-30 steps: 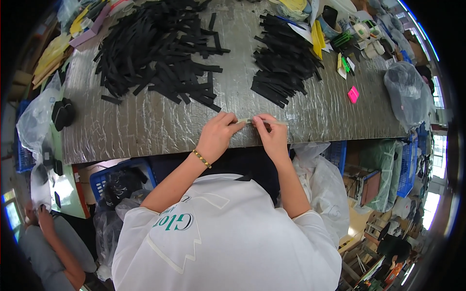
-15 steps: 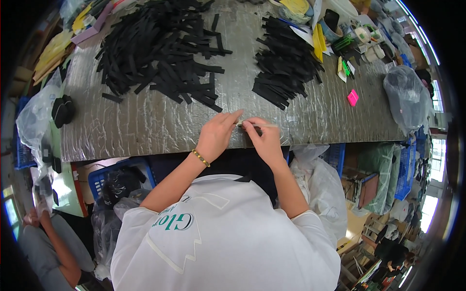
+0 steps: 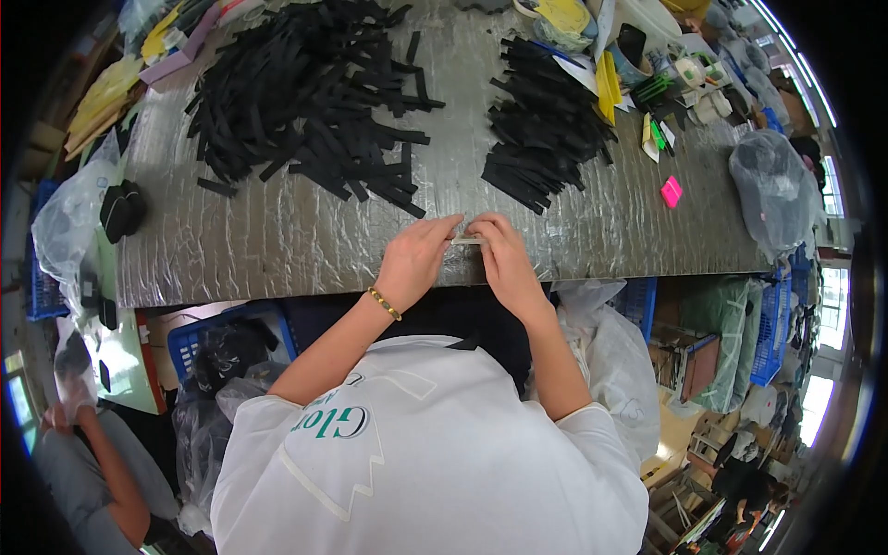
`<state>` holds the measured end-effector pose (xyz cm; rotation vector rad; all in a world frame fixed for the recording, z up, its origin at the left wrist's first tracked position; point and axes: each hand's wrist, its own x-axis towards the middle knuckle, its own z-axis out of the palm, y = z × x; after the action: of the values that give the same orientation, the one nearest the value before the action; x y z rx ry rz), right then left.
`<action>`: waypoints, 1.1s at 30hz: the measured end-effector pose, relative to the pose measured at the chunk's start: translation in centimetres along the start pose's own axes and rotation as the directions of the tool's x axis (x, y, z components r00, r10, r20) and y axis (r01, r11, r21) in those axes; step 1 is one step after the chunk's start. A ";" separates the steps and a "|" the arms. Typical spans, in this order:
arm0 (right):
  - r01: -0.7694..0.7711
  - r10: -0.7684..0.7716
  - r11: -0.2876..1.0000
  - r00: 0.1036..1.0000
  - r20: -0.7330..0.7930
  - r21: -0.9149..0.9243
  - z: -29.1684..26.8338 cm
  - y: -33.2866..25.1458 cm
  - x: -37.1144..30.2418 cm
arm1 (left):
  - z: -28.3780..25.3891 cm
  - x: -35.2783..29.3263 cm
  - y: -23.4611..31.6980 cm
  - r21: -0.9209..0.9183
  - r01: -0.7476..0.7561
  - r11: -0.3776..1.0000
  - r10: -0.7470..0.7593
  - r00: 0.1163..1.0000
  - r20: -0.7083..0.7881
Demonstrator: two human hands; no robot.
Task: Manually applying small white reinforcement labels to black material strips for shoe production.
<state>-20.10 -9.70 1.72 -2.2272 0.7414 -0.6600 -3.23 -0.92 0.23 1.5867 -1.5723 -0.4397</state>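
Close to the table's near edge, my hands meet over a pale, narrow strip (image 3: 468, 240), too small to tell its kind. My left hand (image 3: 413, 256), with a beaded bracelet at the wrist, pinches its left end with the fingers together. On the other side my right hand (image 3: 508, 266) is closed on it, thumb and fingers bent inward. Beyond my left hand lies a big loose heap of black fabric strips (image 3: 305, 102). A smaller, more aligned pile of black strips (image 3: 546, 129) lies beyond my right hand.
A pink block (image 3: 671, 191) lies at the table's right. Cups, pens and a yellow strip (image 3: 606, 88) crowd the far right, near a clear plastic bag (image 3: 775, 185). Below the table stand a blue basket (image 3: 231, 338) and plastic bags. Another person's arm (image 3: 111, 472) is at lower left.
My right hand has turned, its fingers now arched nearer my left fingertips. A pale stick that stuck out to its right no longer shows there. My left hand has barely moved.
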 end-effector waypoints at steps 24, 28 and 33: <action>-0.089 -0.017 0.848 0.981 -0.195 -0.523 -2.4 2.8 0.5 | -7.8 -1.2 -2.9 -0.035 0.140 0.990 -0.142 0.914 -0.379; 0.001 -0.028 0.965 0.995 -0.099 -0.260 1.2 0.0 2.4 | -7.8 -1.2 -2.7 -0.025 0.152 0.988 -0.148 0.900 -0.410; -0.016 -0.002 0.986 0.994 -0.107 -0.168 5.5 -0.7 4.1 | -7.4 -1.0 -2.1 -0.027 0.140 0.990 -0.139 0.908 -0.395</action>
<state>-13.47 -9.56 -0.32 -2.3563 0.8872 -0.7417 3.48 1.99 2.70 1.6735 -1.1557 -0.1738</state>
